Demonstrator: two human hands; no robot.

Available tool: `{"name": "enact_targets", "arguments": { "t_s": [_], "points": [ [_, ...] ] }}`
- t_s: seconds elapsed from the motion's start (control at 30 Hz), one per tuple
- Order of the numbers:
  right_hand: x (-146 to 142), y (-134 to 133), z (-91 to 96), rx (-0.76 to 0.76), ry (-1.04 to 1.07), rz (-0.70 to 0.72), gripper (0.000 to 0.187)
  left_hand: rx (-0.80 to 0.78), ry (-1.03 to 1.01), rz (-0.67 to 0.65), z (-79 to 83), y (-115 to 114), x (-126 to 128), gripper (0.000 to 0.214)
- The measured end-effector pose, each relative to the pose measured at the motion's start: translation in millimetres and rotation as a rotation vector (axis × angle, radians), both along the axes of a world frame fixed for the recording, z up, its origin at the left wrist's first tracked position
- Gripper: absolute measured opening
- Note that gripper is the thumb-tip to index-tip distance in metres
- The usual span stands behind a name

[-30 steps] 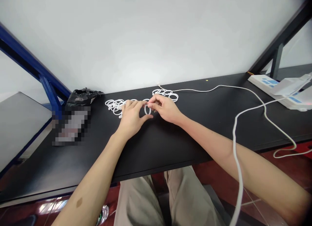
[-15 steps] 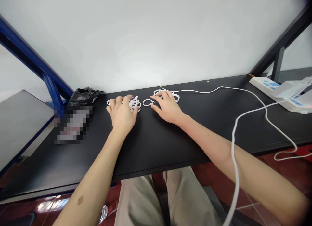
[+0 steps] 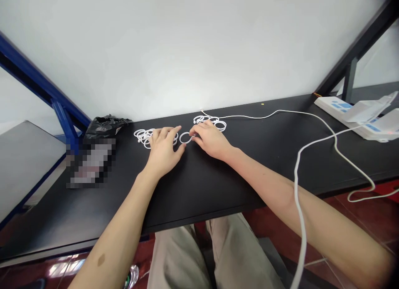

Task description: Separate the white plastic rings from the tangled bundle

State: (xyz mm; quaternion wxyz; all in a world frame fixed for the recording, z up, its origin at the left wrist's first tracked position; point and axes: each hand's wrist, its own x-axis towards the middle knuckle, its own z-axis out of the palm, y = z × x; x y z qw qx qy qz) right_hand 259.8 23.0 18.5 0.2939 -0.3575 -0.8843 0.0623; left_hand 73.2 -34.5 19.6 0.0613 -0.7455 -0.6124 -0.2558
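Note:
My right hand pinches a single thin white ring by its right edge, between thumb and fingers, on the black table. To the left, my left hand is open, thumb and fingers spread, its thumb close to that ring. Under and beside its fingers lies a cluster of similar white rings with small knobs, partly hidden by the hand. Just behind my right hand is a second cluster of white rings; its near part is covered by my fingers.
A white cable winds along the right side, and a thicker stretch crosses in front of my right forearm. A white panel device sits at far right. Black crumpled plastic and a blurred-out item lie left. A pale wall rises behind.
My left hand has moved right, off part of the left cluster and towards the single ring. My right hand has drawn in its fingers and now pinches that ring.

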Motion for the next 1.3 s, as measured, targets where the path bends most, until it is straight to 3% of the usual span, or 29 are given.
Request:
{"name": "enact_targets", "arguments": {
  "t_s": [0.1,0.3,0.6,0.97,1.17,1.3],
  "points": [
    [0.4,-2.0,3.8,0.015,0.046,0.037,0.014,-0.033,0.025,-0.090,-2.8,0.4,0.9,0.052],
    [-1.2,-5.6,7.7,0.089,0.024,0.105,0.019,-0.016,0.015,-0.091,-3.7,1.3,-0.2,0.043],
    [-1.5,-12.9,10.5,-0.036,0.062,0.079,0.026,-0.029,-0.078,-0.120,3.0,-1.7,2.6,0.035],
    [-0.1,-14.5,13.6,-0.082,0.102,0.103,0.023,-0.040,-0.110,-0.123,6.3,-4.2,4.9,0.029],
    [-1.1,-16.1,14.5,-0.073,0.160,0.058,0.022,-0.007,-0.106,-0.146,7.4,-4.8,6.2,0.031],
    [0.7,-11.3,14.1,-0.102,0.233,-0.010,0.024,0.035,-0.112,-0.060,8.5,-3.7,5.6,0.033]
  ]
}}
